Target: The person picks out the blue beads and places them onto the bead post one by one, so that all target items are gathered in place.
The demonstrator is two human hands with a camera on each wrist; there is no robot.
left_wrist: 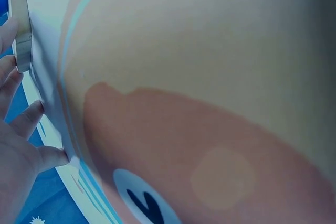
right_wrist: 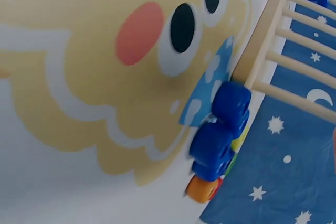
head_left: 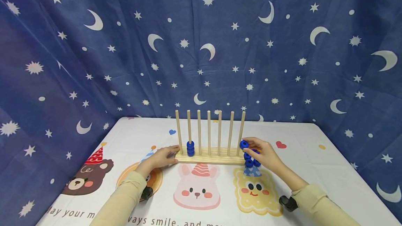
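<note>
A wooden rack point(head_left: 213, 157) with several upright rods stands on the table. Three blue beads point(head_left: 190, 148) are stacked on its second rod from the left. My left hand point(head_left: 164, 157) holds the rack's left end, thumb at the front edge and fingers behind. Between thumb and fingers of my right hand point(head_left: 265, 154) is a blue bead point(head_left: 244, 144), raised close to the rightmost rod, low on its length. More blue beads point(right_wrist: 212, 142) lie on the table at the rack's right end, partly under that hand. An orange bead point(right_wrist: 202, 188) sits beside them, with bits of green, yellow and red behind.
A white tablecloth point(head_left: 301, 170) printed with cartoon animals covers the table. Behind it hangs a dark blue curtain point(head_left: 226, 79) with stars and moons. Black wrist cameras point(head_left: 288, 203) sit at both cuffs.
</note>
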